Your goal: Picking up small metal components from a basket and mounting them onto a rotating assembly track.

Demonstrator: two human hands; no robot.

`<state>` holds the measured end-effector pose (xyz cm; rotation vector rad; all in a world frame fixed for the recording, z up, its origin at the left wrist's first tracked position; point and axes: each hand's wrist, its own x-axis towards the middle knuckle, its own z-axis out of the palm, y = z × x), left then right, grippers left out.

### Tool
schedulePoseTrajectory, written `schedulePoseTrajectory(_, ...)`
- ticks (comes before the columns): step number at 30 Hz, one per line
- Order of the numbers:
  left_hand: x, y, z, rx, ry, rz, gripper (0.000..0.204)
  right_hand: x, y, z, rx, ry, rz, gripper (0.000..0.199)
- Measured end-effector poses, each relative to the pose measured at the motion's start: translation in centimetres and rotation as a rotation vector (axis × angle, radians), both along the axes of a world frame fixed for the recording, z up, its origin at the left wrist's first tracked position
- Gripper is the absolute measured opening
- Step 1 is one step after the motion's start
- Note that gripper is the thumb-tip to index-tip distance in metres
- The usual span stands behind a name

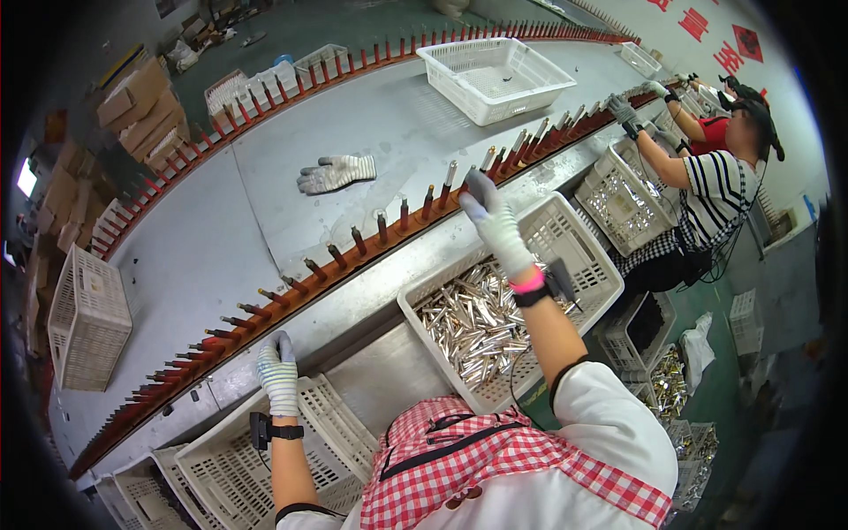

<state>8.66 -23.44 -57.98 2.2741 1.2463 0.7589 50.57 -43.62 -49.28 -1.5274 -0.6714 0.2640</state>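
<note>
My right hand (495,223), in a grey-and-white work glove, reaches over the table's near edge to a row of upright pegs. Its fingers are stretched out with the thumb apart, close to a short silver metal tube (488,159) on a peg; whether they touch it is unclear. Another silver tube (451,172) stands on a peg just to the left. My left hand (279,373), gloved alike, rests open by the metal ledge, near the dark red pegs (256,311). Below my right forearm, a white plastic basket (579,231) holds many loose silver tubes (468,322).
The peg row curves round a grey metal table (265,203). On it lie a loose glove (336,174) and a white basket (495,110); another basket (93,322) stands left. Stacked crates (336,424) sit by my left arm. A co-worker (720,190) works at the right.
</note>
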Motion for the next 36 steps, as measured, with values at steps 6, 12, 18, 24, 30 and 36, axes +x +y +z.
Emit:
schedulePoseTrajectory(6, -1.4, 0.3, -0.4, 0.061, -0.055, -0.009, 0.026, 0.6, 9.9, -5.1, 0.027, 0.177, -0.145, 0.033)
schedulePoseTrajectory(12, -0.7, 0.4, 0.1, -0.029, -0.038, 0.02, 0.025, -3.4, 10.2, -4.6, 0.364, 0.182, -0.119, 0.027)
schedulePoseTrajectory(18, 0.5, -0.3, 0.0, 0.036, -0.055, -0.003, 0.021, -2.6, 11.6, -4.3, 0.046, -0.016, 0.056, 0.026)
schedulePoseTrajectory(24, 1.0, 0.6, -0.2, 0.014, -0.07, -0.003, 0.021, -5.3, 12.8, -4.9, 0.211, -0.034, -0.009, 0.019)
schedulePoseTrajectory(30, 1.2, 0.7, -0.5, -0.165, -0.134, 0.04, 0.021, -6.1, 11.2, 9.1, 0.578, -0.355, 0.038, 0.021)
schedulePoseTrajectory(36, 2.0, 0.7, -0.4, -0.007, -0.03, 0.001, 0.022, -4.1, 10.7, -5.7, 0.042, -0.243, -0.322, 0.029)
